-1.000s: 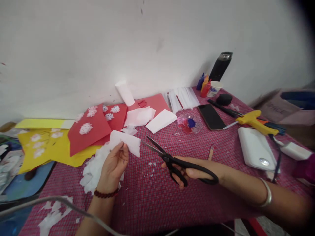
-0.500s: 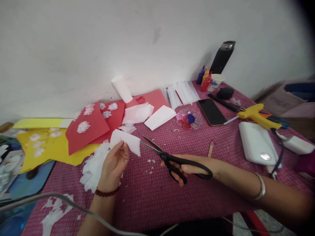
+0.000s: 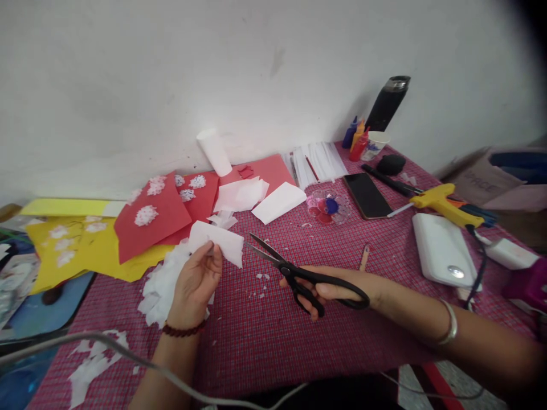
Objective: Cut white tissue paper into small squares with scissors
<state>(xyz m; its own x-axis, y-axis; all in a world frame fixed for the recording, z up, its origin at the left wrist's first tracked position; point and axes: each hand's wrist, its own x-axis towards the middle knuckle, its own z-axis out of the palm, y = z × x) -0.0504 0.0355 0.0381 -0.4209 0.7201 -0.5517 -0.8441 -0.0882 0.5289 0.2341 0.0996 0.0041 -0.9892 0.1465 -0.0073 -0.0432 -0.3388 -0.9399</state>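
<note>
My left hand (image 3: 197, 280) pinches a folded piece of thin white paper (image 3: 224, 241) between thumb and fingers. Black-handled scissors (image 3: 286, 272) are in my right hand (image 3: 325, 287), whose fingers sit in the handle loops. Their blades are slightly parted and point at the paper's right edge, with a small gap between. Beside and behind my left hand lies a heap of cut white paper pieces (image 3: 160, 290). Tiny white scraps (image 3: 261, 277) are scattered on the checked cloth below the blades.
Red sheets with paper flowers (image 3: 151, 239) and yellow sheets (image 3: 100, 250) lie left. Folded white paper (image 3: 280, 203), a paint palette (image 3: 329, 208), a phone (image 3: 367, 195), a yellow glue gun (image 3: 447, 203) and a white power bank (image 3: 444, 250) stretch rightward. A cable (image 3: 141, 363) crosses the near left.
The view has shifted slightly. Both hands keep nearly the same pose, with the paper and the parted scissors still held close together.
</note>
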